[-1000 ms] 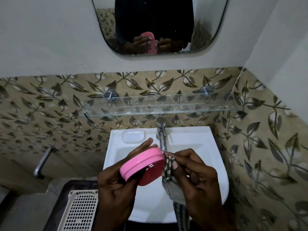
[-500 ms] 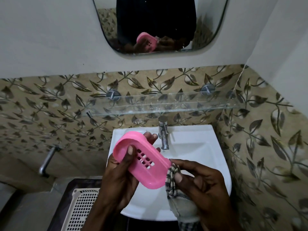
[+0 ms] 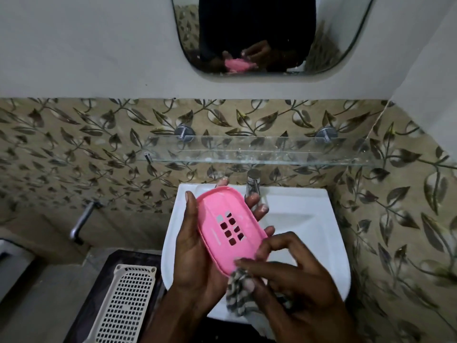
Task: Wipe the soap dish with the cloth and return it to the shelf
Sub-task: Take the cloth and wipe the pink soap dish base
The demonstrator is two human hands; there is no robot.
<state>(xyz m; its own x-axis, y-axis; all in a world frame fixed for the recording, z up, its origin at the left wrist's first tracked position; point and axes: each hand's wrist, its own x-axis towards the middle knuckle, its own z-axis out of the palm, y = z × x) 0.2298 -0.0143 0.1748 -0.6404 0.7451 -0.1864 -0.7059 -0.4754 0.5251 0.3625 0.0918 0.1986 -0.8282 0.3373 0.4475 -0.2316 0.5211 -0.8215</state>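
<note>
The pink soap dish (image 3: 228, 225), oval with square drain holes, lies tilted in my left hand (image 3: 191, 258) above the white sink (image 3: 304, 226). My thumb rests on its far left rim and my fingers curl under its right side. My right hand (image 3: 291, 280) grips a checked cloth (image 3: 238, 295) and presses it against the dish's near end. The glass shelf (image 3: 259, 152) runs along the tiled wall above the sink and holds nothing.
A chrome tap (image 3: 252, 184) stands at the sink's back edge, just right of the dish. A cream perforated basket (image 3: 123, 303) lies on a dark surface at lower left. A metal wall tap (image 3: 81, 222) sticks out at left. A mirror (image 3: 269, 33) hangs above.
My left hand has turned the dish from edge-on to flat, with its holed face toward me. My right hand with the cloth has shifted from the dish's right edge to its near end.
</note>
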